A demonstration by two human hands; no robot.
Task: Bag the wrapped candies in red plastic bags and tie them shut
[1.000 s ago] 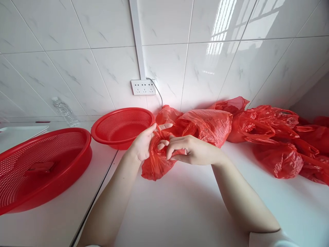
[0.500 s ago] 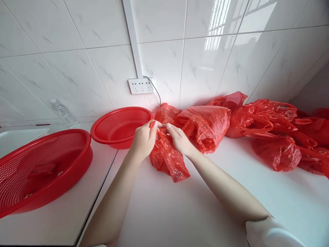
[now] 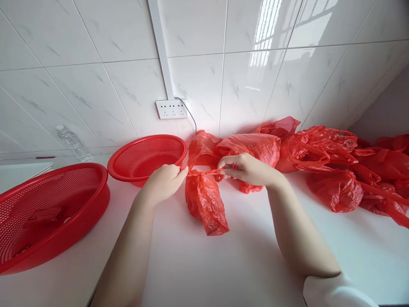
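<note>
A small red plastic bag (image 3: 207, 204) hangs down to the white worktop, its neck gathered in a knot. My left hand (image 3: 164, 183) pinches one handle of this bag on the left side of the knot. On the other side, my right hand (image 3: 244, 170) grips the second handle between thumb and fingers. Both handles are stretched out sideways. What the bag contains cannot be made out. Just behind it stand another red bag (image 3: 204, 145) and a larger, puffed red bag (image 3: 252, 147).
A round red perforated basket (image 3: 147, 155) stands behind my left hand. A bigger red basket (image 3: 92, 200), with a few items inside, is at the left. Several red bags (image 3: 338, 192) lie to the right. A clear bottle (image 3: 75, 143) and a wall socket (image 3: 171, 109) are behind.
My hands have moved apart, the left to the left and the right to the right, drawing the bag's handles taut at the knot. The view has shifted slightly.
</note>
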